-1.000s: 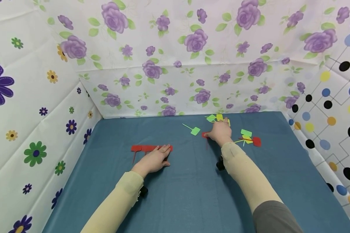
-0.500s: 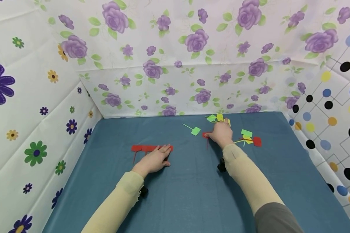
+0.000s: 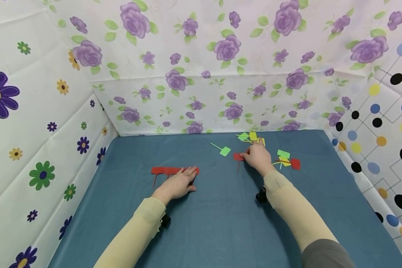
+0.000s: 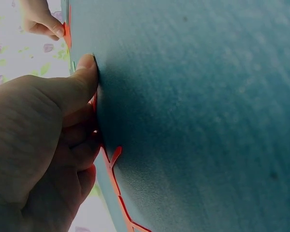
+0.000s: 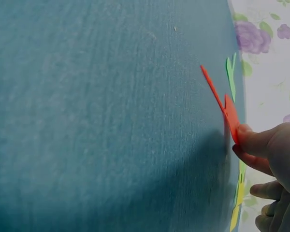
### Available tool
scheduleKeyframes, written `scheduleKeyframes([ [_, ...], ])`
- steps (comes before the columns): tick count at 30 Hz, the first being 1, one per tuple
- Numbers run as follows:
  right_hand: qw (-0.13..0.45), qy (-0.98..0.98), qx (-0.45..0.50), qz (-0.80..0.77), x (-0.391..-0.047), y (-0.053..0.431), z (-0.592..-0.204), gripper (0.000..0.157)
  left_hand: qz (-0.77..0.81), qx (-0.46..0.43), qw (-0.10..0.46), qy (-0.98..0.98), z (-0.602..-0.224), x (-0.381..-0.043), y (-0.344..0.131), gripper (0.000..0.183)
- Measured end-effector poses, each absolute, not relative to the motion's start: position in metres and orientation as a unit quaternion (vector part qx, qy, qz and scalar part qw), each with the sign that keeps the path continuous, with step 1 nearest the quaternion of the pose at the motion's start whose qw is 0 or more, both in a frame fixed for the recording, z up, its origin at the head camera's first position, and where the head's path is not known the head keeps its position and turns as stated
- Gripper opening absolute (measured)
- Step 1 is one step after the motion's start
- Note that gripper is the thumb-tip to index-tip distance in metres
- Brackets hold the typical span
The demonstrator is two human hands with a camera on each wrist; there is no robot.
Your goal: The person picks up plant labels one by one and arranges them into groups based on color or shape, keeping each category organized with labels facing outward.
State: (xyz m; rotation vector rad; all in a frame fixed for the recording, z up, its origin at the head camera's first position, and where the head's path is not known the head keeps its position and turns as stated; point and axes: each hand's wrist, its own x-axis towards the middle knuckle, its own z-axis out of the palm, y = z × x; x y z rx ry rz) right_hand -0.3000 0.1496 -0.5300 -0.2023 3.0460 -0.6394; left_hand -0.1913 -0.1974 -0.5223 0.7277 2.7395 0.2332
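Observation:
My left hand (image 3: 175,184) lies with extended fingers on the right end of a row of red flag-shaped tags (image 3: 157,170), which have thin stems pointing toward me. Its thumb stands out to the side, and the hand covers part of the row. Farther right, my right hand (image 3: 258,156) pinches the edge of a single red tag (image 3: 238,156) between thumb and finger. In the right wrist view that red tag (image 5: 231,116) tilts up from the cloth, its stem pointing away from the hand.
A green tag (image 3: 225,151) lies left of the right hand. Behind the hand is a group of yellow tags (image 3: 252,136) and green ones. To its right, a red tag (image 3: 295,164) overlaps a yellow tag (image 3: 284,161). Patterned cloth walls (image 3: 194,93) border the blue tabletop (image 3: 214,223).
My right hand has shifted slightly right and toward me, onto the red tag's right edge, so more of the tag shows. The left hand stays on the red row.

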Motion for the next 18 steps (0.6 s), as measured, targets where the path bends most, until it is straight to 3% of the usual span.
scheduleKeyframes([
  [18, 0.039, 0.928, -0.103, -0.355, -0.269, 0.131, -0.532, 0.037, 0.089, 0.268, 0.136, 0.950, -0.526, -0.187, -0.201, 0.075],
])
